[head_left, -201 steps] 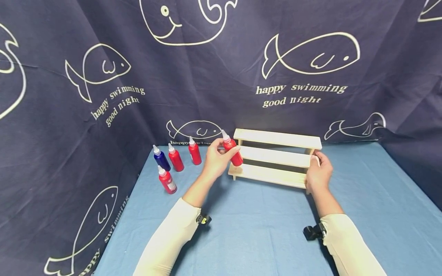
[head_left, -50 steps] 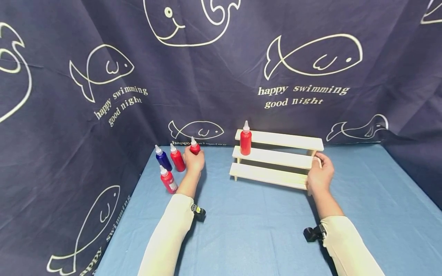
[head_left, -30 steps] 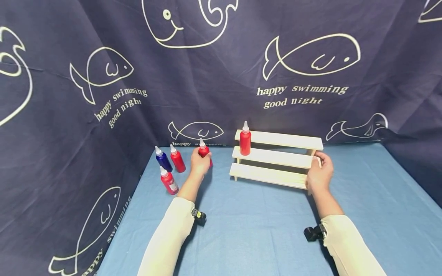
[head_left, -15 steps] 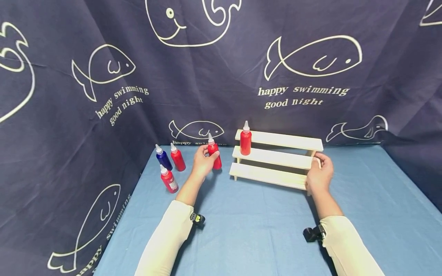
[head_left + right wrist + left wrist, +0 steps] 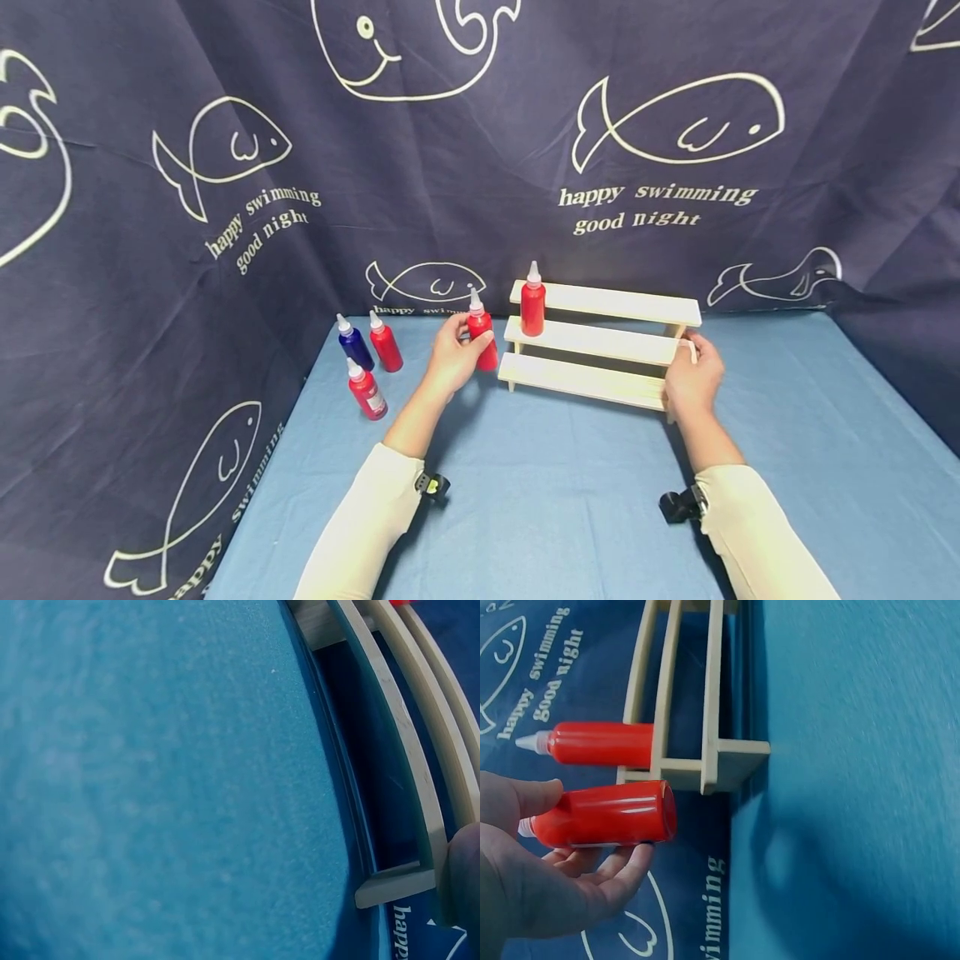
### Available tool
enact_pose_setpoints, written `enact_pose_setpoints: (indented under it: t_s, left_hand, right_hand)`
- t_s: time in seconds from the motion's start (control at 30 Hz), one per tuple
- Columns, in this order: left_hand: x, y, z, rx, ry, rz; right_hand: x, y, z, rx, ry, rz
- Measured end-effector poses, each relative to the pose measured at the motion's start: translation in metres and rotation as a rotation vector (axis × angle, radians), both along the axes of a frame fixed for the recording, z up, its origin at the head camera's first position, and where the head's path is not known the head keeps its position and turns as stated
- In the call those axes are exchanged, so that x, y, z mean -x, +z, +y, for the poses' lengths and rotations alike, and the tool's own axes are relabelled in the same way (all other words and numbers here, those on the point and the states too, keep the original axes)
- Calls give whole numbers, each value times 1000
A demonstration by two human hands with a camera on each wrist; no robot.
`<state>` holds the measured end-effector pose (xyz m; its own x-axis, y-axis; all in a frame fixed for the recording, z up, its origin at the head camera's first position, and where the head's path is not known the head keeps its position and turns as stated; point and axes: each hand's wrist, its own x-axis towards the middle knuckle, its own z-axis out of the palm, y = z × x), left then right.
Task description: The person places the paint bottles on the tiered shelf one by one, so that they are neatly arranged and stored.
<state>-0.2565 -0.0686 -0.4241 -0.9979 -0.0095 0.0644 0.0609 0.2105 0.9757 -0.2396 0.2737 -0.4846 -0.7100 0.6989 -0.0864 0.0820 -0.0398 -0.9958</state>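
In my left hand (image 5: 454, 357) I hold a red squeeze bottle (image 5: 611, 816) with a pale pointed nozzle, thumb on one side and fingers on the other. It is lifted off the table, just left of a three-tier wooden shelf (image 5: 585, 381). My right hand (image 5: 693, 375) grips the shelf's right end, the thumb on the middle tier; in the right wrist view only part of the thumb (image 5: 466, 862) shows. A second red squeeze bottle (image 5: 533, 310) stands upright at the left end of the middle tier.
At the table's left stand a blue squeeze bottle (image 5: 355, 345), a red squeeze bottle (image 5: 386, 347) and, nearer, a red one with a white label (image 5: 367, 393). A blue cloth (image 5: 540, 500) covers the table. Behind hangs a dark fish-print curtain (image 5: 450, 183).
One red bottle was set on the middle tier. My left hand then took another red bottle from the left group, lifted it and moved right to the shelf. My right hand stayed put.
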Motion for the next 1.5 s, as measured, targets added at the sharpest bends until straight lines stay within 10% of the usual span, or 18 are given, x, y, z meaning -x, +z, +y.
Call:
enact_pose_setpoints:
  t_s: [0.57, 1.5]
  left_hand:
    - [-17, 16, 19, -11, -149, 97]
    - [-22, 2, 66, -85, -238, 165]
  right_hand:
    - [-2, 1, -2, 42, -35, -3]
    - [-2, -2, -3, 7, -52, 73]
